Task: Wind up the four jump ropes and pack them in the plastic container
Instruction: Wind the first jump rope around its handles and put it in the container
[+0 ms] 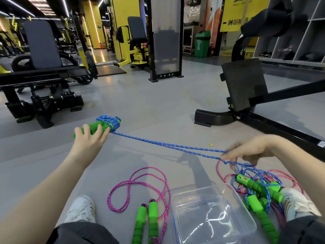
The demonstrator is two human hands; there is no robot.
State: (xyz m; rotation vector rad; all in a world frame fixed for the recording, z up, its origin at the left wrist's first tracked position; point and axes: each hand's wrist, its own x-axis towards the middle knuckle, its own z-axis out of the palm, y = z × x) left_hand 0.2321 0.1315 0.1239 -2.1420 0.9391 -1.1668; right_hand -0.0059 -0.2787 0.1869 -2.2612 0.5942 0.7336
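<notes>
My left hand grips the green foam handles of a blue jump rope, with several turns of blue cord wound round their far end. Two taut strands of the blue rope run right to my right hand, which pinches them above a tangled pile of blue and pink ropes with green handles. A pink jump rope lies loose on the floor between my feet, its green handles side by side. The clear plastic container stands beside it with nothing inside.
I sit on a grey gym floor, a white shoe at the left and another at the right against the pile. A black machine base with a footplate stands ahead right. A black bench machine stands at the left.
</notes>
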